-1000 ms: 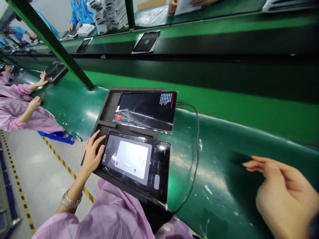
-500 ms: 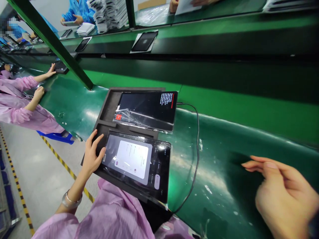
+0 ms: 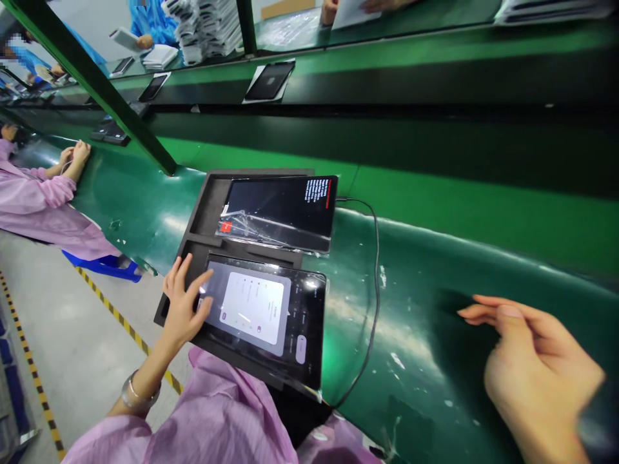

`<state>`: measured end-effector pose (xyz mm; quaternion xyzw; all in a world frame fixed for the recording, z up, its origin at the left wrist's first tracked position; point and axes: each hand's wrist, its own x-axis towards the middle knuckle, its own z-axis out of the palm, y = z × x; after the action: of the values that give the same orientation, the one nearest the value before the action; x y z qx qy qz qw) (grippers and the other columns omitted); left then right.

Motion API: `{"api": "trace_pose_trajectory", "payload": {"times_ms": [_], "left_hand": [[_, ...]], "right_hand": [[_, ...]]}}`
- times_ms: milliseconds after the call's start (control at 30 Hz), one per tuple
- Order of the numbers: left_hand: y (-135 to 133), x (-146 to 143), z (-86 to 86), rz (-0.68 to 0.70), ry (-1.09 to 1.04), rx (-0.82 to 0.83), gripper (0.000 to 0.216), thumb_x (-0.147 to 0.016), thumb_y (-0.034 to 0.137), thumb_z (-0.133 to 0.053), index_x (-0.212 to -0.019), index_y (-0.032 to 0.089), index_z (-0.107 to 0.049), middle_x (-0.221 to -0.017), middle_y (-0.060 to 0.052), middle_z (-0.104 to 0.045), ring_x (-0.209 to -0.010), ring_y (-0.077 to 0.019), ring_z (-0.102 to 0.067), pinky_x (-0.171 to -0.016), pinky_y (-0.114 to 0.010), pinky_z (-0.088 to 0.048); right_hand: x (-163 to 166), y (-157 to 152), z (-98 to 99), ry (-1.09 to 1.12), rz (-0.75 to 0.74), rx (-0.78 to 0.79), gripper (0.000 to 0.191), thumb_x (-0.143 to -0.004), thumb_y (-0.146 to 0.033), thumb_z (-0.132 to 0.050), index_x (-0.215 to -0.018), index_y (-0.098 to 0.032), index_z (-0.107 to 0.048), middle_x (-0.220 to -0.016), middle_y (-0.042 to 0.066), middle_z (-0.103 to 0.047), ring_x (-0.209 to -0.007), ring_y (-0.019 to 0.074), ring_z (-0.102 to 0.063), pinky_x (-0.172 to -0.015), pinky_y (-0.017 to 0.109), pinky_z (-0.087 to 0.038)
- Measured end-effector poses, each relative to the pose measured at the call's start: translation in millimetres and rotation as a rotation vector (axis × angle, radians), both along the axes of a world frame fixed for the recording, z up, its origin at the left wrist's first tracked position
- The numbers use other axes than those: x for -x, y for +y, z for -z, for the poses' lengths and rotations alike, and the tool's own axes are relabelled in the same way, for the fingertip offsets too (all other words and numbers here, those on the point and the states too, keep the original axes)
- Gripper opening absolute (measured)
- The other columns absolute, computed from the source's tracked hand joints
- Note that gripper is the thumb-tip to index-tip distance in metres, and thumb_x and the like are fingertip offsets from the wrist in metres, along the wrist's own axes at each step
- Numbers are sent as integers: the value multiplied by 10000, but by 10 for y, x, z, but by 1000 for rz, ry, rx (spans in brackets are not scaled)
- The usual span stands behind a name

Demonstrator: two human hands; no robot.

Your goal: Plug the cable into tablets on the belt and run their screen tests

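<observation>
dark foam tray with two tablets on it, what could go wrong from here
The thin black cable, looped across the green bench, could snag if the bare right hand swings left. The glossy black tablet with the lit white panel overhangs the dark grey foam tray, so a knock might shift it. The bare left hand, at that tablet's edge, might tap something unintended.

The smock (image 3: pixel 227 412) is pink and creased. Behind the left hand (image 3: pixel 184 310) sits a round silver bracelet (image 3: pixel 129 393); behind the right hand (image 3: pixel 534 374), something dark (image 3: pixel 598 419) shows, but blurred.
</observation>
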<state>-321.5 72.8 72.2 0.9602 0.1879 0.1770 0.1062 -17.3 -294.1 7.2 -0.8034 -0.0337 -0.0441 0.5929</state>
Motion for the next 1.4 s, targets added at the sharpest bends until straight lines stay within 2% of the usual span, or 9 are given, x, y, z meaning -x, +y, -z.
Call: {"api": "trace_pose_trajectory", "payload": {"times_ms": [100, 200, 300, 467, 633, 900, 1033, 1233, 1400], "left_hand": [[-318, -86, -38, 310, 64, -85, 424, -1046, 452, -491, -1424, 311, -621, -1715, -105, -186, -1564, -428, -104, -1209, -623, -126], [-603, -217, -48, 635, 81, -132, 498, -1006, 601, -522, -1413, 337, -636, -1656, -97, -331, -1523, -411, -207, -1226, -600, -76], [-748, -347, -47, 786, 88, -168, 582, -950, 675, -585, -1406, 317, -645, -1587, -103, -448, -1452, -410, -326, -1228, -609, -72], [-718, -439, -95, 812, 157, -154, 631, -972, 671, -546, -1455, 266, -585, -1651, -133, -348, -1500, -439, -242, -1215, -641, -44], [-532, -437, -171, 621, 97, -89, 537, -1078, 538, -355, -1525, 269, -482, -1712, -136, -176, -1555, -418, -131, -1210, -619, -80], [-246, -260, -127, 441, 80, -101, 486, -1077, 467, -392, -1516, 270, -466, -1657, -142, -330, -1538, -391, -225, -1203, -605, -134], [-328, -190, -85, 545, 43, -106, 442, -1064, 452, -423, -1425, 228, -547, -1607, -162, -418, -1523, -378, -279, -1220, -614, -158], [-675, -402, -131, 989, 54, -291, 438, -1012, 646, -503, -1226, 332, -720, -1598, 17, -471, -1557, -333, -230, -1268, -672, 34], [-585, -393, -178, 945, 86, -206, 539, -1097, 597, -280, -1319, 270, -648, -1540, -16, -540, -1555, -295, -272, -1276, -635, 31]], "right_hand": [[5, 0, 8, -9, -12, -18, 277, -913, -424, -642, -940, -160, -720, -850, 84, -693, -746, 200, -625, -797, 371, -482], [15, 1, -1, -25, -20, -25, 267, -926, -407, -640, -942, -155, -726, -837, 84, -689, -745, 194, -624, -791, 358, -480], [24, 3, -18, -31, -30, -35, 279, -940, -414, -630, -948, -152, -724, -827, 81, -685, -739, 192, -618, -786, 357, -478], [46, 13, -36, -10, -55, -53, 297, -962, -425, -624, -981, -148, -727, -837, 73, -679, -764, 187, -614, -798, 344, -476], [79, 9, -50, 17, -67, -29, 327, -983, -455, -610, -991, -148, -722, -855, 73, -682, -782, 185, -614, -805, 337, -474], [79, -3, -52, 26, -75, -38, 343, -971, -481, -622, -992, -154, -723, -853, 74, -683, -787, 199, -611, -804, 351, -474], [76, -1, -47, 24, -71, -39, 320, -970, -459, -622, -980, -154, -722, -850, 74, -684, -775, 194, -611, -790, 343, -476], [68, 5, -35, 13, -68, -41, 295, -962, -437, -631, -979, -159, -728, -837, 69, -683, -768, 187, -611, -786, 334, -474], [66, -8, -34, 8, -65, -23, 306, -961, -448, -626, -963, -159, -727, -838, 68, -685, -755, 185, -612, -781, 335, -472]]}}
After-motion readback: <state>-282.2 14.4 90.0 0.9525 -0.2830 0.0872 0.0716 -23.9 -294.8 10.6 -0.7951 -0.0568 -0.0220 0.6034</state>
